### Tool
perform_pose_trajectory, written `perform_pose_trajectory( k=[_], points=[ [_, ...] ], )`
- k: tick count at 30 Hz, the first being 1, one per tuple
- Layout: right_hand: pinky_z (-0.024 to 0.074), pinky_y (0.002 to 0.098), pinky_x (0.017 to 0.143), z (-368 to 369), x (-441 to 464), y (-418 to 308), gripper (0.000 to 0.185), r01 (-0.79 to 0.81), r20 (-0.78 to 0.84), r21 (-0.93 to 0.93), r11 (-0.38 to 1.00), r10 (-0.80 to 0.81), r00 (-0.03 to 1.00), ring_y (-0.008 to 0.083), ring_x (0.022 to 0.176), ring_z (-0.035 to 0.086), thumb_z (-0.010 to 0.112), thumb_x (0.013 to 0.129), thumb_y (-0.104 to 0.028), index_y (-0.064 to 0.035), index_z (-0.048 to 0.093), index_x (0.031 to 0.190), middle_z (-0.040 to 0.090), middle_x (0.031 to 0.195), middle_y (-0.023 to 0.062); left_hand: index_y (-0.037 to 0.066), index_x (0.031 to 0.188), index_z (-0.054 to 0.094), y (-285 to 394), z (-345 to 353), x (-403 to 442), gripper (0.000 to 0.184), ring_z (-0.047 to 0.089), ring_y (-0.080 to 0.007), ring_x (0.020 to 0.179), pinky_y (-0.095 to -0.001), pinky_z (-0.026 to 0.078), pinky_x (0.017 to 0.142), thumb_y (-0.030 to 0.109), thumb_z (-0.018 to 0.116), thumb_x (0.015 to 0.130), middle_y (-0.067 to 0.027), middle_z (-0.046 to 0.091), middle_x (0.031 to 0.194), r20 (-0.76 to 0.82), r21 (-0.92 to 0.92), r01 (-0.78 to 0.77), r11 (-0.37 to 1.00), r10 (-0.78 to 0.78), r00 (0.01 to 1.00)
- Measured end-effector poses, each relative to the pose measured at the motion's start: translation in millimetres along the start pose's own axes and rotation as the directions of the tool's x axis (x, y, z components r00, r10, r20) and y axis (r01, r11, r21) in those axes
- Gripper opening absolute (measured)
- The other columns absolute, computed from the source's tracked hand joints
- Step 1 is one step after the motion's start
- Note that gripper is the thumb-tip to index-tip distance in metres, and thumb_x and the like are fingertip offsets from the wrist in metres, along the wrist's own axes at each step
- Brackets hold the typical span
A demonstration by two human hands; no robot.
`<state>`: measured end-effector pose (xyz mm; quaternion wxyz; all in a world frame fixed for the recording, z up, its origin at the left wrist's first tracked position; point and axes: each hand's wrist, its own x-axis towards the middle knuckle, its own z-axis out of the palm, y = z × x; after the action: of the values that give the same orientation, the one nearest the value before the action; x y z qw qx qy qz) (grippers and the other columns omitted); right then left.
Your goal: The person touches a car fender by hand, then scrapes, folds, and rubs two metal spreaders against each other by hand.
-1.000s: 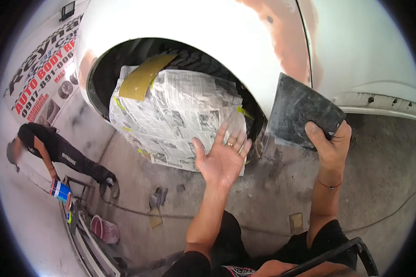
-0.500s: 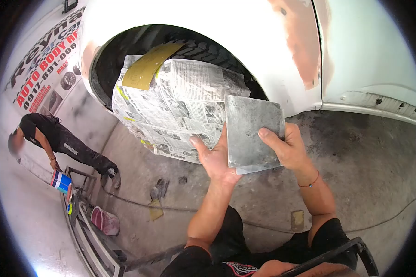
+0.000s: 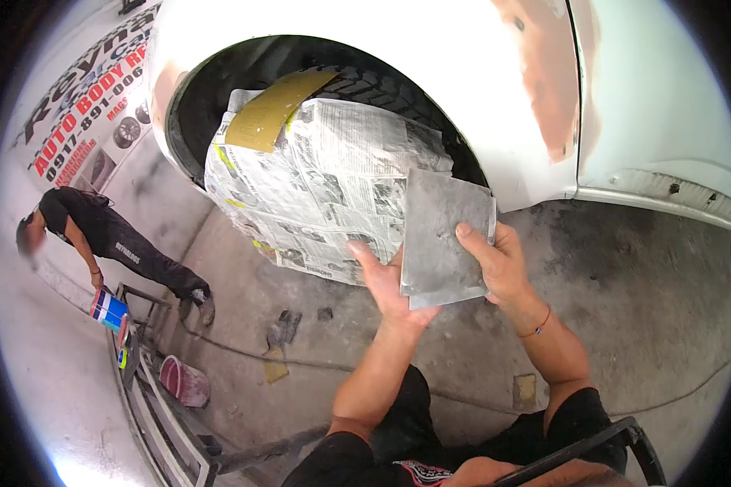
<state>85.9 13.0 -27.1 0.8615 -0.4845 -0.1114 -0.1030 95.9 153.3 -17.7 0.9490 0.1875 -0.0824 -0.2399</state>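
Note:
A scuffed grey rectangular sheet (image 3: 443, 219) is between my hands, its edges looking layered near the bottom. My right hand (image 3: 499, 260) grips its right side, thumb on the front face and fingers behind. Against the lower left back of the sheet rests my left hand (image 3: 394, 284), its thumb sticking out to the side and its other fingers mostly hidden. Beyond the sheet is a wheel wrapped in newspaper (image 3: 325, 187). A yellow-brown piece of sandpaper or card (image 3: 272, 118) lies over the top of that wrapping, inside the wheel arch.
A white car body (image 3: 430, 49) with sanded patches stands ahead. To the left, a person (image 3: 114, 239) leans over near a blue can (image 3: 108, 310). A metal frame (image 3: 158, 430), a reddish bucket (image 3: 184, 381), a hose (image 3: 244, 353) and scraps (image 3: 525, 392) are on the floor.
The grey sheet has turned slightly and appears narrower, with my right hand shifted a little inward and down. The car and wrapped wheel sit slightly farther right in view.

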Motion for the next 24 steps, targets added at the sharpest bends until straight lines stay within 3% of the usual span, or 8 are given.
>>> perform_pose_trajectory(
  k=[4,6,8,11,13,22,24],
  points=[
    [0.0496,0.0251,0.07,-3,1,-12,0.024,0.042,-0.031,0.052,0.998,-0.04,0.999,0.0097,0.081,0.06,0.061,0.091,-0.016,0.0044,0.063,0.104,0.066,0.096,0.0064,0.002,0.148,0.016,-3,3,1,0.121,0.026,-0.036,0.136,-0.0502,0.021,0.112,0.092,0.025,0.068,-0.0186,0.023,0.15,0.019,-0.02,0.006,1.0,-0.006,1.0],
    [0.0494,0.0246,0.069,-7,-1,-21,0.023,0.079,-0.044,0.049,0.996,-0.076,0.996,0.0096,0.081,0.061,0.061,0.092,-0.016,0.0044,0.063,0.103,0.066,0.095,0.0065,0.004,0.148,0.016,-2,7,1,0.121,0.025,-0.0351,0.137,-0.0502,0.02,0.113,0.092,0.025,0.067,-0.0175,0.023,0.151,0.185,-0.065,0.007,0.998,0.006,0.983],
    [0.0489,0.0247,0.069,-11,-4,-26,0.023,0.109,0.01,-0.108,0.988,-0.109,0.994,0.0095,0.08,0.06,0.06,0.091,-0.016,0.0047,0.064,0.101,0.067,0.093,0.0064,0.004,0.149,0.017,1,5,2,0.12,0.026,-0.0351,0.137,-0.0505,0.02,0.112,0.092,0.025,0.068,-0.017,0.023,0.151,0.183,-0.03,-0.009,1.0,0.015,0.983],
    [0.0482,0.0248,0.068,-7,-5,-23,0.024,0.126,0.006,-0.188,0.974,-0.127,0.992,0.0093,0.079,0.059,0.06,0.091,-0.016,0.005,0.064,0.101,0.067,0.092,0.006,0.005,0.149,0.017,0,4,2,0.118,0.027,-0.0354,0.136,-0.0511,0.021,0.112,0.092,0.024,0.069,-0.0162,0.024,0.151,0.128,-0.03,-0.021,0.999,0.024,0.991],
    [0.048,0.025,0.068,-4,-4,-19,0.024,0.128,0.01,-0.176,0.976,-0.129,0.992,0.0092,0.079,0.059,0.061,0.091,-0.017,0.0051,0.064,0.101,0.067,0.091,0.0059,0.005,0.148,0.018,-2,4,1,0.117,0.027,-0.0358,0.136,-0.0515,0.022,0.112,0.091,0.023,0.07,-0.0158,0.024,0.151,0.076,-0.066,-0.019,0.998,0.024,0.997],
    [0.0477,0.0247,0.068,-6,-3,-18,0.024,0.141,0.042,-0.229,0.963,-0.135,0.99,0.0084,0.08,0.058,0.06,0.091,-0.017,0.0049,0.064,0.101,0.067,0.092,0.0049,0.003,0.148,0.019,2,3,2,0.115,0.027,-0.0362,0.136,-0.0515,0.022,0.111,0.09,0.022,0.072,-0.0167,0.026,0.15,0.137,-0.046,0.001,0.999,0.005,0.991],
    [0.0477,0.0245,0.069,-5,-3,-14,0.025,0.132,0.036,-0.262,0.956,-0.127,0.991,0.0083,0.08,0.059,0.06,0.092,-0.017,0.0048,0.064,0.102,0.066,0.092,0.0047,0.003,0.148,0.019,3,3,3,0.115,0.027,-0.0361,0.136,-0.0512,0.021,0.111,0.089,0.022,0.073,-0.0171,0.026,0.15,0.066,-0.019,-0.033,0.999,0.034,0.997]
  ],
)
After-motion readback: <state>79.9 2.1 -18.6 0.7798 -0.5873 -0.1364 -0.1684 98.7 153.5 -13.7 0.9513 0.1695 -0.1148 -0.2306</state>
